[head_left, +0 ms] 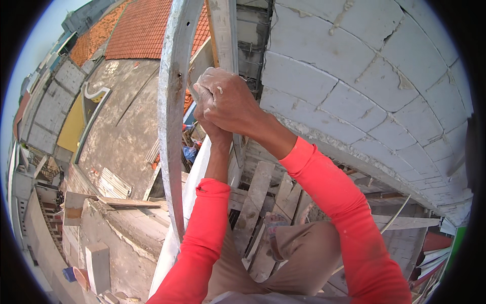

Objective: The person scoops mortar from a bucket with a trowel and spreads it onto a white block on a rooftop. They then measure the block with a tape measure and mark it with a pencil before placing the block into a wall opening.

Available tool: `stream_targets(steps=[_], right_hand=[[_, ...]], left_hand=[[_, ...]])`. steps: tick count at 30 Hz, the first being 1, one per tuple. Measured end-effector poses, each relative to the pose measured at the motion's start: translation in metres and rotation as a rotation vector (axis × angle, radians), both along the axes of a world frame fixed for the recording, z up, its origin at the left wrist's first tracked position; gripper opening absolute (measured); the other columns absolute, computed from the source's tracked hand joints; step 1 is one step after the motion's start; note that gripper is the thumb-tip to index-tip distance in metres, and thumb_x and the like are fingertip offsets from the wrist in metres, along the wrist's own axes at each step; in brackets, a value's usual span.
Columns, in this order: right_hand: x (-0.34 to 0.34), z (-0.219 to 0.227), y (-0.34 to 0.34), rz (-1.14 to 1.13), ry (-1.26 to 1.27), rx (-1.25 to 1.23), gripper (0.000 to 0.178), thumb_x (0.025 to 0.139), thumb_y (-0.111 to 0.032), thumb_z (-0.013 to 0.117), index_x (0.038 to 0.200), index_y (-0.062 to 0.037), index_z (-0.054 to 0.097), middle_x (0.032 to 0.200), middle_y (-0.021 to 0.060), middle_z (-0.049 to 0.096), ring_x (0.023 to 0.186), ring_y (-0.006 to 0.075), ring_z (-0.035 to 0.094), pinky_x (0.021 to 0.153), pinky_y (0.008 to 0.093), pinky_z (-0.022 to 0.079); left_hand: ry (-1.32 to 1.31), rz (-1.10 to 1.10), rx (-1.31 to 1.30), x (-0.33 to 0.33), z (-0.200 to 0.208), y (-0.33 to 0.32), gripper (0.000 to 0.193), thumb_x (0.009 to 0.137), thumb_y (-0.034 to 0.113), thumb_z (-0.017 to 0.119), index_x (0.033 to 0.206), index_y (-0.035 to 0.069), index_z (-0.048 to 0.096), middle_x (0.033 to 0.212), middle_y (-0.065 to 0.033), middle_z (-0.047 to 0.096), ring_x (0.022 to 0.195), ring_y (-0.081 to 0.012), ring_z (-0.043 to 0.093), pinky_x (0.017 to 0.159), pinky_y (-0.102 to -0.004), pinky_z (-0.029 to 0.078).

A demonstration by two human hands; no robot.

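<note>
My right hand (225, 96) is closed in a dusty fist, with a pale smear on its back. Just below it and partly behind it, my left hand (212, 127) is curled, and the two touch. Whatever they grip is hidden by the fingers. Both are close to a grey metal beam (173, 101) on their left, which has small holes in its face and bends in the picture. Behind my knuckles rises a pale upright post (223, 35) with a brown edge strip.
A wall of light grey blocks (324, 61) fills the right side. Beneath me lie dusty wooden planks (255, 197), with my sandalled foot (275, 230) on them. Down to the left are a concrete slab (121, 116), a red tiled roof (139, 30) and a small block (97, 266).
</note>
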State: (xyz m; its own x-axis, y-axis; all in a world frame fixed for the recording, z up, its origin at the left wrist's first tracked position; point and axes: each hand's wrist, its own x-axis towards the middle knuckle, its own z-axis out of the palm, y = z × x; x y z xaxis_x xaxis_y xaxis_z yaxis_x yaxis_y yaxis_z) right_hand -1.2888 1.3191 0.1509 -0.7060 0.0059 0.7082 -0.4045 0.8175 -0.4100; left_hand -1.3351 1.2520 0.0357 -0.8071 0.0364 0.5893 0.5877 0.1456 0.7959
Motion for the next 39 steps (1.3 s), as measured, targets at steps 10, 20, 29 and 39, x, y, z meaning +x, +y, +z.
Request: stream_targets(steps=[10,20,29,39], right_hand=[[-0.007,-0.007,0.081,-0.189,-0.331,-0.549,0.031,0.097,-0.016,0.064,0.115,0.0063,0.076,0.117,0.0149,0.078,0.103,0.025,0.073,0.091,0.0385,0.059],[-0.085,-0.013,0.127,0.414,-0.282,-1.172,0.028,0.101,-0.012,0.059,0.126,-0.0001,0.066,0.09,0.0005,0.072,0.066,0.0118,0.06,0.061,0.0263,0.048],[-0.047,-0.017,0.135,0.288,-0.373,-1.098,0.019,0.096,-0.015,0.069,0.109,-0.0033,0.076,0.103,0.0061,0.076,0.097,0.017,0.069,0.097,0.0363,0.052],[0.009,-0.027,0.072,0.054,-0.166,-0.582,0.023,0.094,-0.011,0.067,0.108,0.0048,0.078,0.108,0.0099,0.073,0.096,0.0188,0.068,0.088,0.0314,0.052]], left_hand=[[-0.379,-0.452,0.57,-0.076,0.047,0.036,0.031,0.108,0.025,0.069,0.119,-0.002,0.077,0.099,-0.0008,0.075,0.084,-0.0094,0.065,0.075,-0.0255,0.052],[-0.793,-0.836,0.463,-0.123,0.047,0.052,0.021,0.1,0.018,0.064,0.11,0.004,0.075,0.1,-0.0089,0.076,0.09,-0.0211,0.069,0.083,-0.0375,0.057],[-0.526,-0.666,0.425,-0.12,0.031,0.049,0.026,0.11,0.026,0.055,0.118,0.008,0.073,0.104,-0.0071,0.076,0.094,-0.0204,0.072,0.085,-0.0363,0.06],[-0.472,-0.832,0.696,-0.051,0.052,0.041,0.033,0.111,0.028,0.053,0.123,0.001,0.069,0.11,-0.0098,0.075,0.1,-0.0233,0.072,0.092,-0.0386,0.058]])
